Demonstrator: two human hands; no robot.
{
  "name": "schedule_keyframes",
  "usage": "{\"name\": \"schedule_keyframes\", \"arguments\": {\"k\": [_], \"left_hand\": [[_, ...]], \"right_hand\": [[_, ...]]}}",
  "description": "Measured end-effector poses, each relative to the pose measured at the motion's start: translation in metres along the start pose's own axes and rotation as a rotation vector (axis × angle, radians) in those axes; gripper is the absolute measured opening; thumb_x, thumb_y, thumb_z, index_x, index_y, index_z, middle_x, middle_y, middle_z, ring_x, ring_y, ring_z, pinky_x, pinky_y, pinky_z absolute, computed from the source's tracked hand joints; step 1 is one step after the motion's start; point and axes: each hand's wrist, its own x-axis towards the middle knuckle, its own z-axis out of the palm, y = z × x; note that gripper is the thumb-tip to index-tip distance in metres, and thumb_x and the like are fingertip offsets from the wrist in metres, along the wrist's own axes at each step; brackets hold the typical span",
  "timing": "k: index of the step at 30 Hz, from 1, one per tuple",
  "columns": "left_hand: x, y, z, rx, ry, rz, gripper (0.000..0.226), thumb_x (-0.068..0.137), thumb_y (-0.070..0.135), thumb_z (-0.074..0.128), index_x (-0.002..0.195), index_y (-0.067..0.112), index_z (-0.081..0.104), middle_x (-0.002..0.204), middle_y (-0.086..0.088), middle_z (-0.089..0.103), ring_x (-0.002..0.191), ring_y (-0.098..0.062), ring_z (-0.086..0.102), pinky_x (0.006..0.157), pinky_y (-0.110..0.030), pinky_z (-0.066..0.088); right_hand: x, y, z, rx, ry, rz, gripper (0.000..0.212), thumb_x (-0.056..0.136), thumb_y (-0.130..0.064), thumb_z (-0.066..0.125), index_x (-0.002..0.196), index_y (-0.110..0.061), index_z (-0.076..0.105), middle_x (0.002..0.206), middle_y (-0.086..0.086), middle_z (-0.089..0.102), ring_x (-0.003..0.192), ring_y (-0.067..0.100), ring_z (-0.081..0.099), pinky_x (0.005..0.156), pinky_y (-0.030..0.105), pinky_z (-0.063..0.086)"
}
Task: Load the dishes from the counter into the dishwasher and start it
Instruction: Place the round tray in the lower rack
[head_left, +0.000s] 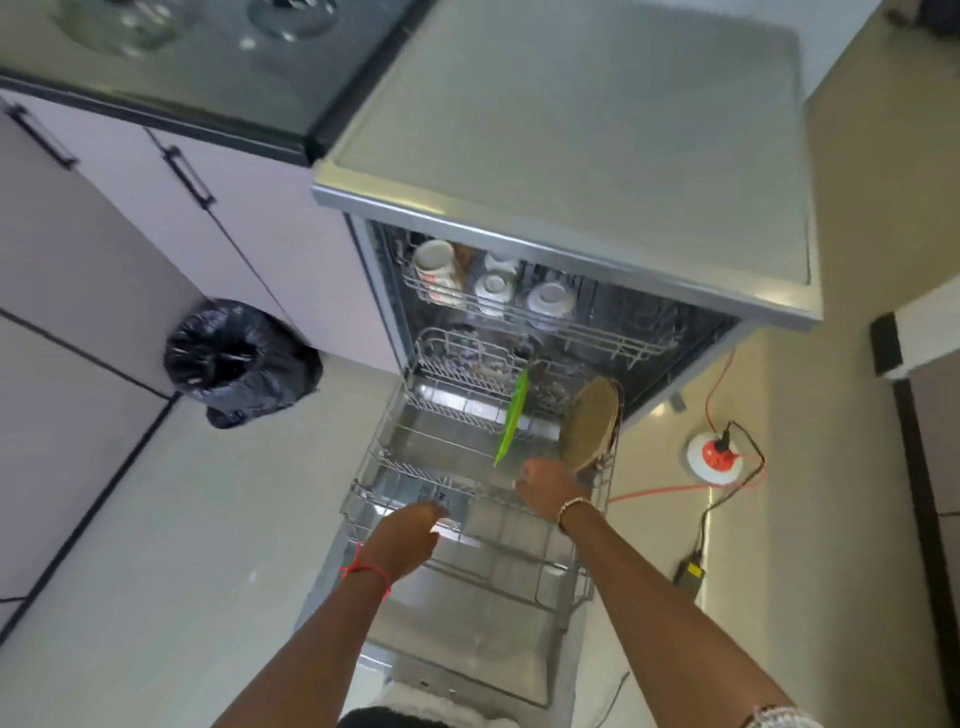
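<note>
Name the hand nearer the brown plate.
Right. The right hand is beside the brown plate, at its near edge; the left hand is farther off, at the front of the lower rack.

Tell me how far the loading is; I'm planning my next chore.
Done: cups in the upper rack; green plate and brown dish standing in the pulled-out lower rack. In hand: left hand and right hand at that rack. Left: slide it in, shut door, start.

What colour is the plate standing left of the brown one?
Bright green plate, head view.
</note>
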Motion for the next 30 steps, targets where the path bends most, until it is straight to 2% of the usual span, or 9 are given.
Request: {"name": "schedule_keyframes", "arguments": {"k": [3,5,7,9,10,12,18,23,30], "left_hand": [[-0.033,-0.010,-0.025,-0.017,0.058,0.000,0.045,0.095,0.017,0.047,0.139,0.015,0.039,0.145,-0.002,0.040,0.132,-0.015,0.039,0.105,-0.022,0.025],[-0.054,-0.023,-0.038,-0.018,0.083,-0.008,0.046,0.095,0.019,0.047,0.140,0.015,0.037,0.146,-0.001,0.039,0.132,-0.015,0.038,0.105,-0.021,0.024],[-0.077,-0.043,-0.048,-0.028,0.094,-0.037,0.045,0.095,0.022,0.047,0.139,0.015,0.038,0.145,-0.002,0.040,0.130,-0.018,0.041,0.105,-0.023,0.028],[-0.098,-0.069,-0.056,-0.040,0.118,-0.052,0.043,0.095,0.023,0.047,0.137,0.016,0.042,0.142,-0.004,0.044,0.128,-0.018,0.043,0.105,-0.024,0.031],[-0.107,-0.081,-0.059,-0.042,0.122,-0.056,0.042,0.095,0.023,0.047,0.136,0.016,0.043,0.142,-0.003,0.045,0.128,-0.017,0.043,0.104,-0.023,0.031],[-0.131,-0.114,-0.070,-0.049,0.134,-0.065,0.043,0.095,0.024,0.046,0.137,0.015,0.041,0.143,-0.001,0.042,0.129,-0.016,0.041,0.105,-0.022,0.028],[-0.191,-0.217,-0.112,-0.015,0.254,-0.119,0.046,0.098,0.029,0.042,0.142,0.020,0.033,0.150,0.003,0.032,0.137,-0.010,0.030,0.109,-0.021,0.019],[-0.230,-0.285,-0.151,-0.026,0.347,-0.218,0.044,0.098,0.029,0.041,0.141,0.021,0.034,0.149,0.004,0.033,0.136,-0.012,0.032,0.108,-0.023,0.023],[-0.244,-0.343,-0.193,-0.087,0.425,-0.304,0.041,0.097,0.027,0.042,0.137,0.019,0.039,0.143,0.001,0.042,0.131,-0.016,0.039,0.105,-0.026,0.030]], "right_hand": [[-0.023,-0.046,0.009,-0.063,0.009,-0.073,0.030,0.097,-0.025,0.041,0.109,0.000,0.054,0.120,0.021,0.055,0.110,0.030,0.053,0.088,0.033,0.039],[-0.035,-0.075,0.016,-0.097,-0.012,-0.090,0.023,0.097,-0.025,0.041,0.086,-0.009,0.053,0.101,0.015,0.056,0.099,0.023,0.052,0.080,0.032,0.038],[-0.043,-0.106,0.025,-0.152,0.016,-0.109,0.030,0.097,-0.025,0.042,0.068,-0.019,0.039,0.077,0.006,0.047,0.089,0.019,0.046,0.073,0.030,0.033],[-0.050,-0.142,0.031,-0.152,0.005,-0.107,0.024,0.097,-0.025,0.042,0.086,-0.008,0.054,0.092,0.014,0.056,0.098,0.025,0.053,0.079,0.033,0.038],[-0.052,-0.157,0.035,-0.145,-0.003,-0.103,0.028,0.097,-0.025,0.042,0.101,-0.002,0.056,0.107,0.018,0.058,0.106,0.028,0.054,0.085,0.033,0.040],[-0.056,-0.195,0.046,-0.132,0.020,-0.116,0.032,0.097,-0.025,0.042,0.111,0.001,0.054,0.119,0.019,0.057,0.111,0.029,0.054,0.089,0.032,0.041],[-0.054,-0.313,0.076,-0.127,0.044,-0.212,0.033,0.096,-0.022,0.043,0.116,0.002,0.052,0.123,0.018,0.056,0.115,0.029,0.053,0.096,0.035,0.042],[-0.047,-0.401,0.089,-0.139,0.081,-0.293,0.033,0.094,-0.026,0.045,0.114,-0.002,0.055,0.119,0.018,0.058,0.108,0.031,0.057,0.090,0.033,0.046],[-0.021,-0.484,0.083,-0.109,0.090,-0.404,0.030,0.095,-0.025,0.044,0.099,0.002,0.058,0.108,0.021,0.060,0.099,0.032,0.058,0.078,0.030,0.043]]}}
